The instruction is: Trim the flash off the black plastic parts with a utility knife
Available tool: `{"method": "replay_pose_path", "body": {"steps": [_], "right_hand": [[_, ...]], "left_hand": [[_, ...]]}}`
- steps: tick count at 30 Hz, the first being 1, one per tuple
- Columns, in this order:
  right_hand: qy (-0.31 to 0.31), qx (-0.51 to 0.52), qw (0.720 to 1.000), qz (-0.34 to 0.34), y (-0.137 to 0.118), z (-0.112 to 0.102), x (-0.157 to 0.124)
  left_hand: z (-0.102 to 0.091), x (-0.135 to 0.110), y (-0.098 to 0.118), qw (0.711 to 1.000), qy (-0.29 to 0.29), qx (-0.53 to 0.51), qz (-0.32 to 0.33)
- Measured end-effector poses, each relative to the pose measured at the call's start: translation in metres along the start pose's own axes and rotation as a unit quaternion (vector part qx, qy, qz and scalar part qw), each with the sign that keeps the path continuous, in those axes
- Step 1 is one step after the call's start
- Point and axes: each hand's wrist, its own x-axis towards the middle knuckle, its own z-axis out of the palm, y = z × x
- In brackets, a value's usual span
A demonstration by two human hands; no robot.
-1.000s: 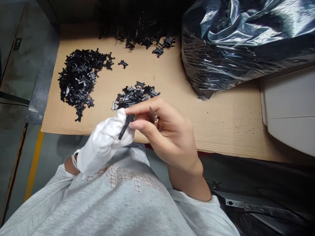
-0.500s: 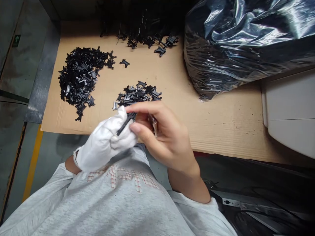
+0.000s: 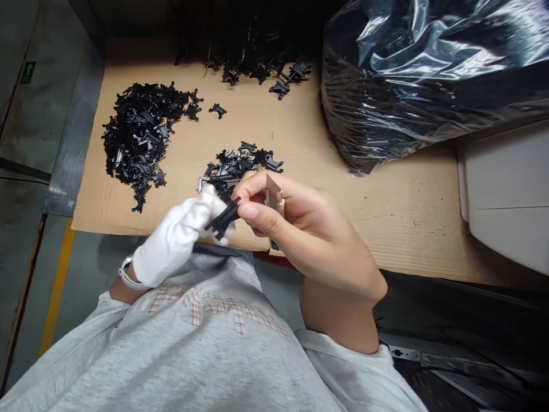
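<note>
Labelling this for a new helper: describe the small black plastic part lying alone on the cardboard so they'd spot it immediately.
Find the cardboard sheet beside the shiny black plastic bag. On its left sits a large heap of black plastic parts. Off the heap's right edge, one small part lies alone, touching nothing.

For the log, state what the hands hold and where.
Gloved left hand pinches a black plastic part by its end; right hand grips a metal blade by its base.
</note>
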Motion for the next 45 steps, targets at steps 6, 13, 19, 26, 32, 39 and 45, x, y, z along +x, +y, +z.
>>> {"method": "replay_pose_path", "body": {"steps": [6,13,19,26,32,39,45], "right_hand": [[-0.024,-0.088,0.996,-0.024,0.0,0.001,0.003],[0.077,-0.183,0.971,-0.13,0.014,0.005,-0.008],[0.097,-0.276,0.935,-0.201,0.023,0.011,-0.014],[0.081,-0.324,0.906,-0.259,0.028,0.012,-0.007],[0.234,-0.242,0.932,-0.135,0.038,0.003,-0.01],[0.254,-0.283,0.923,-0.067,0.04,-0.006,-0.017],[0.269,-0.235,0.932,-0.056,0.044,-0.008,-0.026]], "left_hand": [[-0.01,0.003,0.012,0.996,-0.076,-0.045,0.0],[-0.004,0.0,0.019,0.997,0.004,-0.077,-0.021],[-0.004,-0.003,0.016,0.996,0.023,-0.089,-0.011],[-0.007,-0.006,0.018,0.995,-0.009,-0.096,0.01],[0.004,0.024,-0.004,0.978,-0.01,0.191,0.078],[0.033,0.076,-0.056,0.875,0.065,0.48,0.024],[0.012,0.062,-0.046,0.807,0.138,0.574,0.011]]}}
